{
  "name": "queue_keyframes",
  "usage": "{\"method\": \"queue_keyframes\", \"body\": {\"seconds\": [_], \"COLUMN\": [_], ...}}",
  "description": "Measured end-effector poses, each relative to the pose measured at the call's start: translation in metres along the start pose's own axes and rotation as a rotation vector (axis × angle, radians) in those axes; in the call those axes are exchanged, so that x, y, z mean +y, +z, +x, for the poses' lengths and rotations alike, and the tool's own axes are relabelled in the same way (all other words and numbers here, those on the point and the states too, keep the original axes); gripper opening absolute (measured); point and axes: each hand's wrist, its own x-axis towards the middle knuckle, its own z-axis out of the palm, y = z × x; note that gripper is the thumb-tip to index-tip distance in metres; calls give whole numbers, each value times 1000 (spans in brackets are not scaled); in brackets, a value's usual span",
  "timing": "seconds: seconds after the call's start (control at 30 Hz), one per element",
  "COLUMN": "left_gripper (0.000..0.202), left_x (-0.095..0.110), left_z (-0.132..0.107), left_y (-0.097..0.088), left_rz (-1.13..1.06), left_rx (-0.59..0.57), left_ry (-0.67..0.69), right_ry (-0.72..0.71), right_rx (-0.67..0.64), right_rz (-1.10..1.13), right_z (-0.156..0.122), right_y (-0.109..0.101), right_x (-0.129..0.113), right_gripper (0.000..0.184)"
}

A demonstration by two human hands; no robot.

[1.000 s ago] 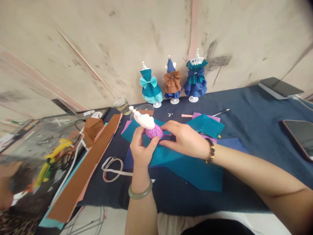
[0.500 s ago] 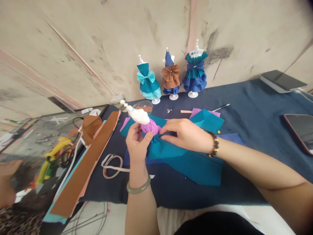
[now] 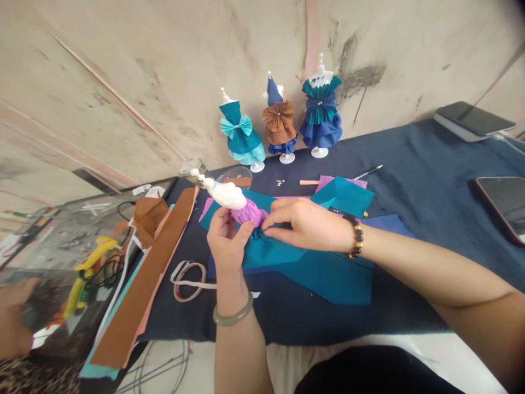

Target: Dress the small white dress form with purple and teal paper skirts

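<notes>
My left hand (image 3: 225,243) is closed around a small white mannequin (image 3: 223,192) that lies tilted, its top pointing up and left, with gathered purple fabric (image 3: 250,212) around its lower half. My right hand (image 3: 305,224), with a bead bracelet at the wrist, pinches the purple and teal fabric at the mannequin's waist. Under both hands lie sheets of teal fabric (image 3: 324,273) over a dark blue piece.
Three dressed mini mannequins (image 3: 279,123) stand against the wall. A brown strip (image 3: 143,284), a yellow glue gun (image 3: 88,268), a white tape loop (image 3: 186,279), a glass jar (image 3: 192,167) and a pen (image 3: 369,172) lie about. Phones (image 3: 502,205) rest at right on the blue tablecloth (image 3: 430,186).
The view has shifted, so everything sits slightly higher and left. Both hands keep their hold on the mannequin and fabric, with the right fingers working closer at the waist.
</notes>
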Motion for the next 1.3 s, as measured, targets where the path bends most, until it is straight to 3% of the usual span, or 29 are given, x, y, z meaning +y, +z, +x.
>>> {"method": "queue_keyframes", "body": {"seconds": [0.27,0.8,1.07,1.2,1.3], "left_gripper": [48,53,59,57,54], "left_x": [1,-2,-1,0,-2], "left_z": [-1,-2,-3,-3,-2], "left_y": [3,2,-1,-2,-2], "left_rz": [-40,2,-14,9,31], "left_rx": [-21,-43,-181,-192,-166], "left_ry": [12,26,52,46,45], "right_ry": [25,80,110,107,63], "right_rx": [100,134,161,112,37], "right_rz": [-27,-48,-73,-81,-57], "right_z": [2,3,4,4,4], "right_y": [5,11,9,4,-2], "right_x": [2,6,8,9,9], "right_gripper": [9,11,13,13,3]}}
